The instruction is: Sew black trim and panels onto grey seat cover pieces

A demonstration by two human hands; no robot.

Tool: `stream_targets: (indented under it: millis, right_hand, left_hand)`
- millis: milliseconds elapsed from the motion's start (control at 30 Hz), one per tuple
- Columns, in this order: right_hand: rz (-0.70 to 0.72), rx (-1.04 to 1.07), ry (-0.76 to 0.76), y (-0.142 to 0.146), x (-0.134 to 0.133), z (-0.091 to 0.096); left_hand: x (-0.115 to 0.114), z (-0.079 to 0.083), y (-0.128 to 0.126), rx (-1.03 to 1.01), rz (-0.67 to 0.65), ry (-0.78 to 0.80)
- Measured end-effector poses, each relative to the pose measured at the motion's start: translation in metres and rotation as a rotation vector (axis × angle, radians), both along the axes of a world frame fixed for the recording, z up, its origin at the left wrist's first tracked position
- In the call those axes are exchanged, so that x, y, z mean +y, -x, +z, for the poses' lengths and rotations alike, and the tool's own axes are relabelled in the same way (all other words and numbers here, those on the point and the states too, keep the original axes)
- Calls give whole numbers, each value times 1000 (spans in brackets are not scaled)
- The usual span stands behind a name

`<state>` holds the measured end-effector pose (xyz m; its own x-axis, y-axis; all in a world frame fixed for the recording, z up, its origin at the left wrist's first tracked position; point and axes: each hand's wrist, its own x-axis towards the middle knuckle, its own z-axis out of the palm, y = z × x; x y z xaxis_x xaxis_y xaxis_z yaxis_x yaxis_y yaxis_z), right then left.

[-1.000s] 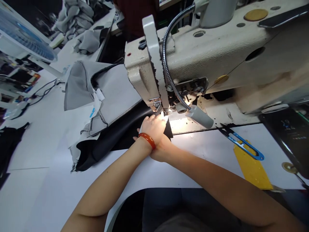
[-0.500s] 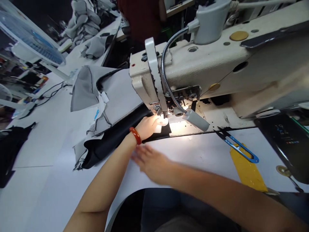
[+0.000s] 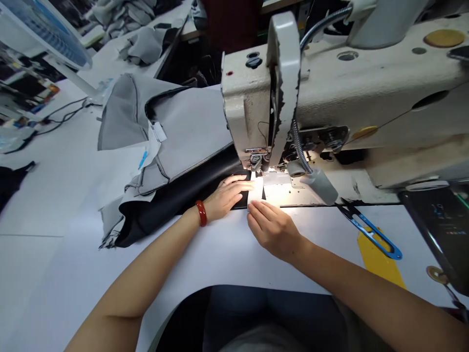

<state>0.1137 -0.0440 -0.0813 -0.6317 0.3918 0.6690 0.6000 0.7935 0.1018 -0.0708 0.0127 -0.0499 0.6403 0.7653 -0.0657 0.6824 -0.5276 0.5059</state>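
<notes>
A cream industrial sewing machine (image 3: 330,98) stands on a white table (image 3: 66,274). Under its needle lies black fabric (image 3: 179,195) joined to grey fabric (image 3: 183,127), with a small white label (image 3: 255,191) lit by the lamp. My left hand (image 3: 227,195), an orange bangle on its wrist, lies flat on the black fabric with fingers stretched toward the needle. My right hand (image 3: 273,227) rests just below the label, its fingertips pressed together on the label's lower edge.
Blue thread snips (image 3: 370,227) lie on a yellow card (image 3: 381,264) to the right. A dark control panel (image 3: 443,230) sits at the far right. A fan (image 3: 44,34) and cables stand at the left, grey fabric pieces (image 3: 142,46) at the back.
My right hand swung out from under the left wrist, swept across the table, and now sits at the label. The left hand has flattened on the black fabric. The view shifted left.
</notes>
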Motion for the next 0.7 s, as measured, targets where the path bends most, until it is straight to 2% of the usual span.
stream_targets:
  millis: [133,267,500,700]
  right_hand:
    - [-32,-3,-13,-1,-3,1]
    - [-52,-5,-13,-1,5,4]
    - [-107,-92,-25,-7,15,-2]
    - [-126,-83,71,-12,29,-2]
  left_hand:
    - [9,-5,2,147,-122,-84]
    - [16,-7,4,179,-172,-145]
    - [28,-12,0,163,-126,-180]
    - [38,-11,-5,188,-67,-197]
